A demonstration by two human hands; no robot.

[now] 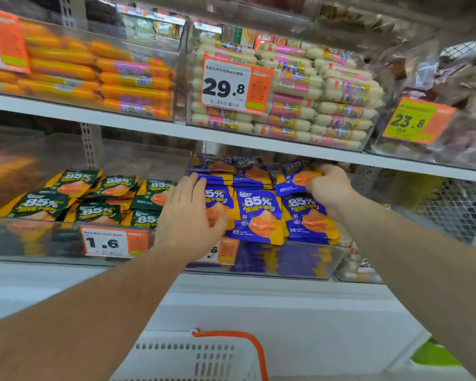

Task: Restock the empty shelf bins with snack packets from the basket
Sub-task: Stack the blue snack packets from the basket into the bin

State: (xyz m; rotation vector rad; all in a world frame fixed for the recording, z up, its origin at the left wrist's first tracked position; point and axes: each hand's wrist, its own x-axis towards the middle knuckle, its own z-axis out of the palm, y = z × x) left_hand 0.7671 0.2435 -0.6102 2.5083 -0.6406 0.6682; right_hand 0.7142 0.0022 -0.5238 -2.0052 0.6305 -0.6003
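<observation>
hands reaching into a clear bin [300, 259] of blue packets [261, 213] on the lower shelf. left hand [188, 215] lies flat on the near left stack, fingers spread and not gripping. right hand [329, 185] has its fingers clamped on a blue packet [293, 176] at the far right. green packets [94, 196] fill the bin to the left. white basket [193, 356] sits near, below

White shelf [138, 125] under clear packet-filled bins [286, 259].
</observation>
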